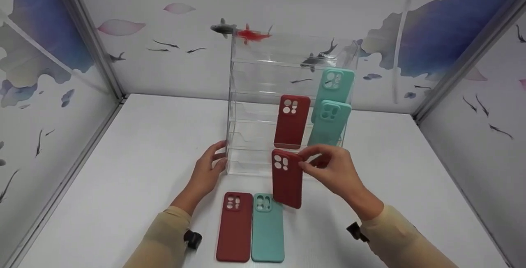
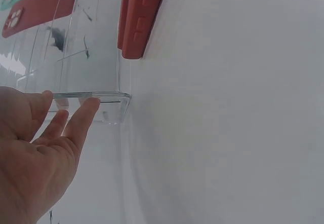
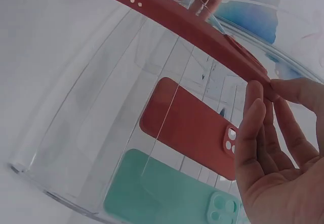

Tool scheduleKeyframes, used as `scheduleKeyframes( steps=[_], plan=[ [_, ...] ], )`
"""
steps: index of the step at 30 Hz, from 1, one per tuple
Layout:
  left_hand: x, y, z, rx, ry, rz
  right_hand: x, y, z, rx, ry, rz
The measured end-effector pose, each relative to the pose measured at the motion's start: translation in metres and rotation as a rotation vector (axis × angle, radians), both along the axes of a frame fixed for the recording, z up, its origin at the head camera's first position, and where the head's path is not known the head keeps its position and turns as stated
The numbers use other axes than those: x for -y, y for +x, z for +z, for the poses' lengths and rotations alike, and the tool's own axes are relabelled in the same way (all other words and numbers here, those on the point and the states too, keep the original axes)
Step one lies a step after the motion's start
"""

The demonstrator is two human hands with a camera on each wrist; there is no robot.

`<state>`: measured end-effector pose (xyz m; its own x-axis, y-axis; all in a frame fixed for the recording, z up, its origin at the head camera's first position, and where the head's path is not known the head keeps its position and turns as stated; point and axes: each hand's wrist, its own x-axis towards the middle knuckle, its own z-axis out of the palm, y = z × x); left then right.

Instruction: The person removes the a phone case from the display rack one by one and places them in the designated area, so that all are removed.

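Note:
My right hand (image 1: 335, 169) pinches a dark red phone case (image 1: 287, 185) by its upper right corner, between thumb and fingers. The case hangs upright in front of a clear acrylic display rack (image 1: 250, 136). In the right wrist view the same red case (image 3: 187, 26) is seen edge-on, with the fingertips at its end. My left hand (image 1: 207, 171) touches the rack's lower left side, its fingers extended; the left wrist view shows the fingertips at the clear edge (image 2: 109, 96). Inside the rack stand another red case (image 1: 292, 124) and two mint green cases, one higher (image 1: 343, 81) and one lower (image 1: 328, 126).
On the white table (image 1: 152, 136), in front of the rack, a red case (image 1: 235, 235) and a mint green case (image 1: 268, 235) lie side by side. Printed wall panels (image 1: 164, 66) enclose the table at the back and both sides.

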<state>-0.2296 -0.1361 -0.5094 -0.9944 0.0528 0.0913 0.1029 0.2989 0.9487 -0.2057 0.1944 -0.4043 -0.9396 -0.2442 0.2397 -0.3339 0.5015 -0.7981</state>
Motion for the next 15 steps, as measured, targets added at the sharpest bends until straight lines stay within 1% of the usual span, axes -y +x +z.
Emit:
scheduleKeyframes(
  steps=[4, 10, 15],
  plan=[
    [0.000, 0.000, -0.001, -0.008, -0.009, 0.001, -0.014, 0.006, -0.003, 0.101, 0.014, 0.004],
    [-0.001, 0.001, -0.001, 0.006, -0.011, -0.005, -0.035, 0.012, -0.007, 0.190, 0.028, -0.004],
    [0.000, 0.002, 0.000, 0.008, -0.019, 0.006, -0.046, 0.012, -0.017, 0.261, 0.042, -0.001]
  ],
)
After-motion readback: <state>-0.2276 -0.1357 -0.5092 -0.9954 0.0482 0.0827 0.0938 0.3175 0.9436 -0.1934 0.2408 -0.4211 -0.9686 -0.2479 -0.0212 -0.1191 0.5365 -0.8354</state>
